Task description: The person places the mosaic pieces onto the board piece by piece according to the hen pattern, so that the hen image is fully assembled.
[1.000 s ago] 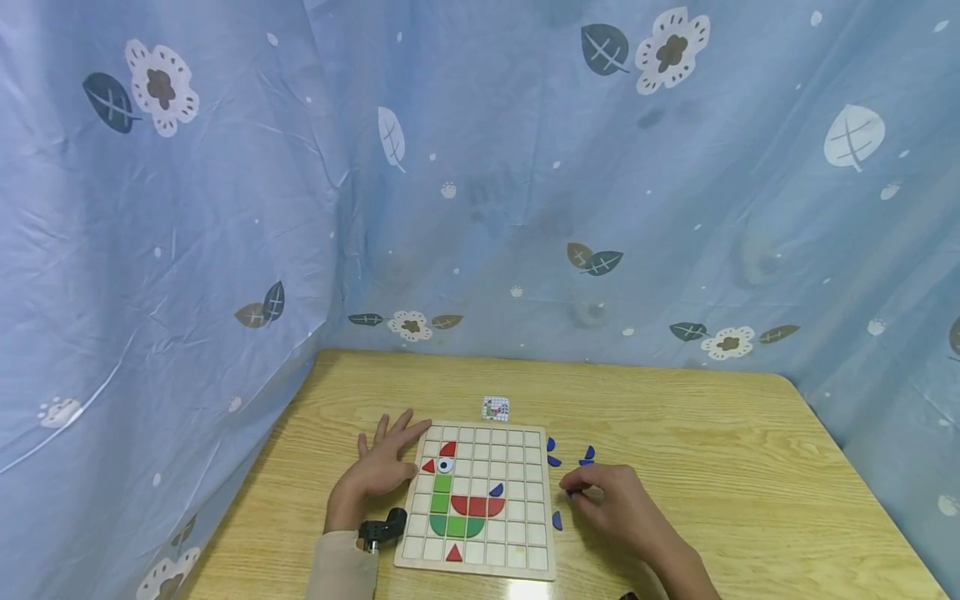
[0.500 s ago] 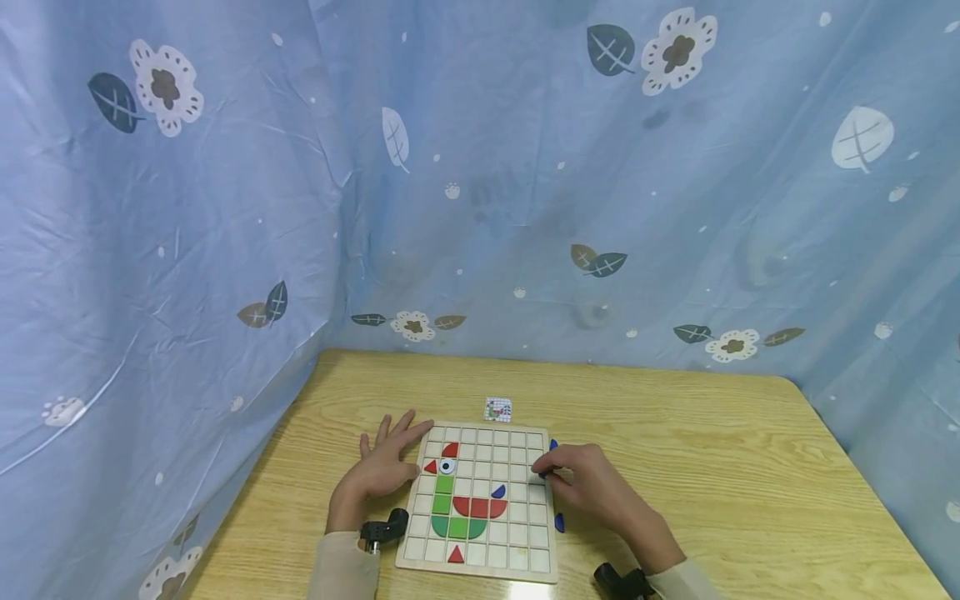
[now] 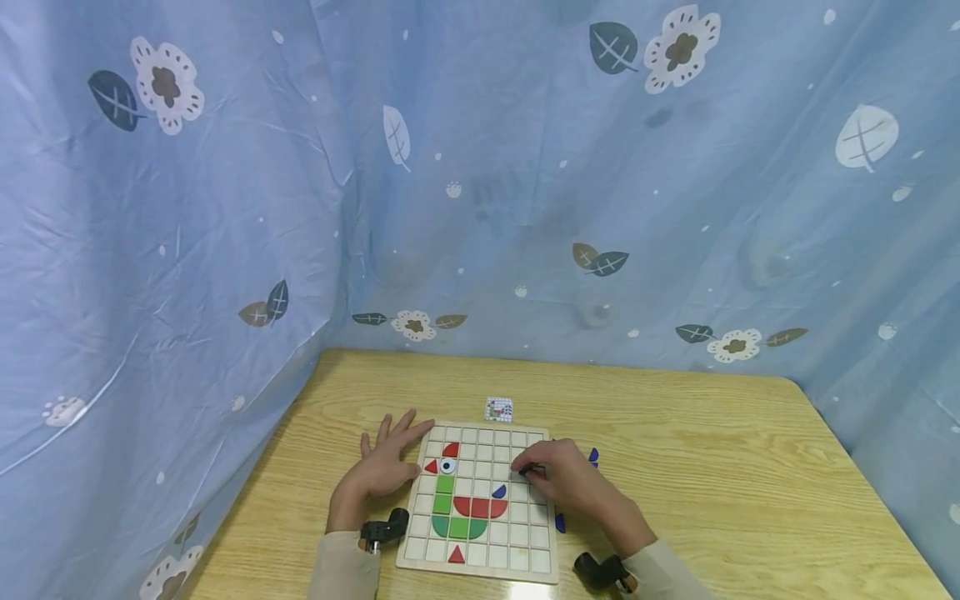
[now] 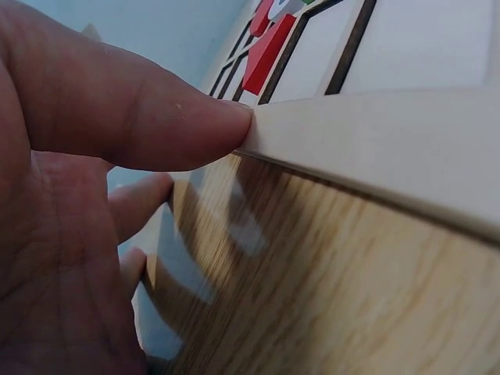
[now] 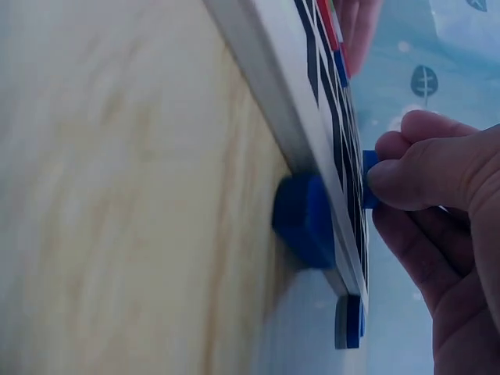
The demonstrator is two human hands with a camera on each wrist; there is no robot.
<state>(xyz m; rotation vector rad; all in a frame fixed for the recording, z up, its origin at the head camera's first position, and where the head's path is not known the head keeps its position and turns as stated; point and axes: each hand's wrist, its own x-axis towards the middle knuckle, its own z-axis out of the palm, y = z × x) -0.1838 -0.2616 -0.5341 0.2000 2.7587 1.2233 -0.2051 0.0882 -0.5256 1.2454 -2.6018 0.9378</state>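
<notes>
A pale wooden grid board [image 3: 517,557] lies on the table, bearing red, green and blue pieces and a round eye piece [image 3: 447,466] in a bird-like pattern. My left hand [image 3: 381,468] rests at the board's left edge with fingers spread; in the left wrist view its thumb [image 4: 180,117] touches the rim. Over the right part of the grid, my right hand [image 3: 562,475] pinches a blue piece [image 5: 370,180] between thumb and fingers, largely covered by them. One blue leaf-shaped piece [image 3: 499,492] sits above the red row [image 3: 480,507].
A small picture card [image 3: 498,409] lies behind the board. Loose blue pieces lie right of the board, one by its right edge [image 3: 560,523] and another farther back [image 3: 594,455]. A blue patterned curtain [image 3: 517,167] hangs behind the wooden table [image 3: 712,467].
My right hand has moved left from the table beside the board to over the grid, carrying the blue piece. The left hand has stayed in place.
</notes>
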